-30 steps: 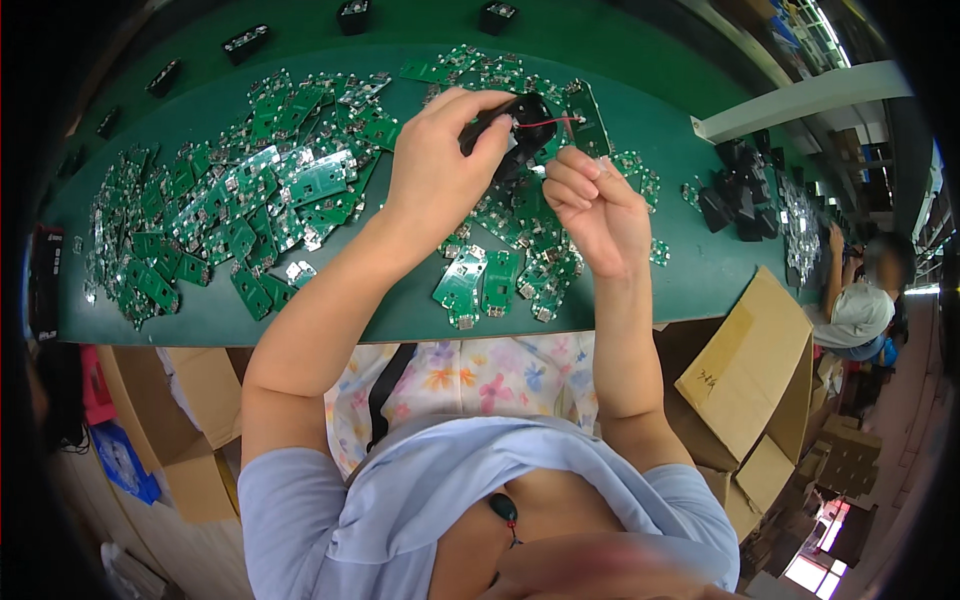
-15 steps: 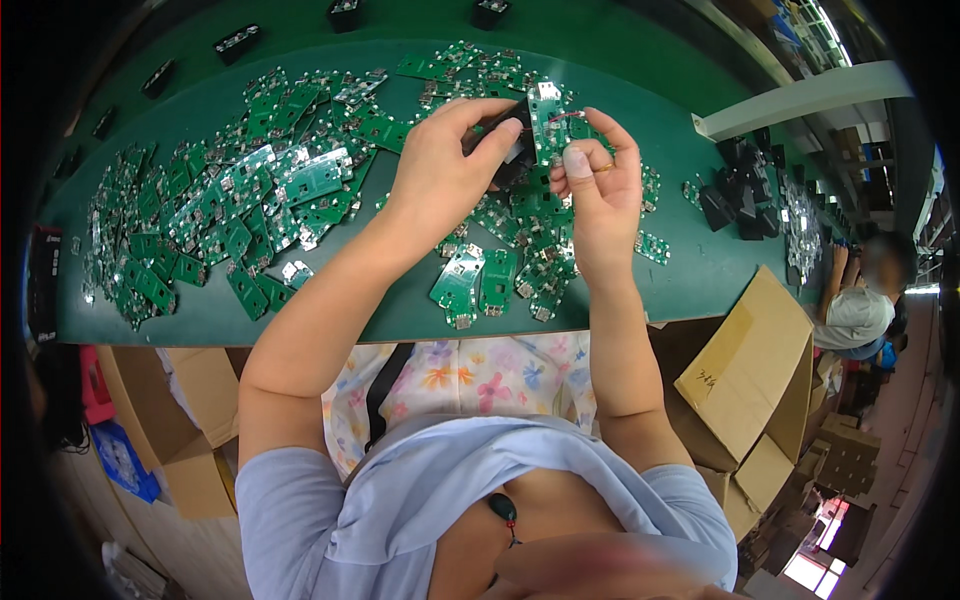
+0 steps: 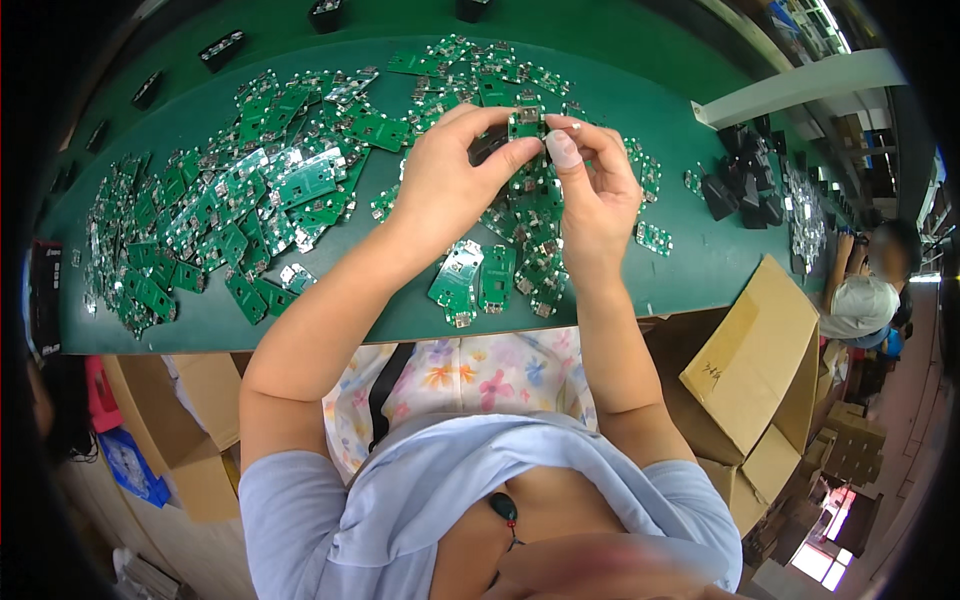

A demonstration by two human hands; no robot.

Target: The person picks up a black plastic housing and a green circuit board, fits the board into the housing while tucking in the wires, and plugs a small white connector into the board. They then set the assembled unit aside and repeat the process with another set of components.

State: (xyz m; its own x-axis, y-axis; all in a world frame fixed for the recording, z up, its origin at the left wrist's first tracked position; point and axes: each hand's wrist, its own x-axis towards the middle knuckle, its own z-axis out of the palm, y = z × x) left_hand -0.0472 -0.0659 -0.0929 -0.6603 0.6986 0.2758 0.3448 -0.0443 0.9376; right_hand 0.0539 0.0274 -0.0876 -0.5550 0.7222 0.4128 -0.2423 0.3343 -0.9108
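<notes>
My left hand [image 3: 445, 165] is closed around a black plastic case [image 3: 487, 150], mostly hidden behind its fingers and thumb. Between my two hands a small green circuit board [image 3: 526, 122] sits against the case; I cannot tell whether it is seated inside. My right hand [image 3: 603, 185], its thumb wrapped in a whitish cover, pinches at the board's right edge. Below the hands, loose green circuit boards [image 3: 497, 278] lie on the green tabletop [image 3: 390, 310], a few near its front edge.
A large heap of circuit boards [image 3: 235, 215] spreads over the left side. Black cases [image 3: 742, 180] are piled at the right beneath a white bracket [image 3: 800, 88]. Open cardboard boxes [image 3: 750, 350] flank my lap. Another person [image 3: 862, 305] sits farther right.
The board has turned from standing upright beside the case to sitting over it between my hands. My right hand has moved left and closer to my left hand. The red wire no longer shows.
</notes>
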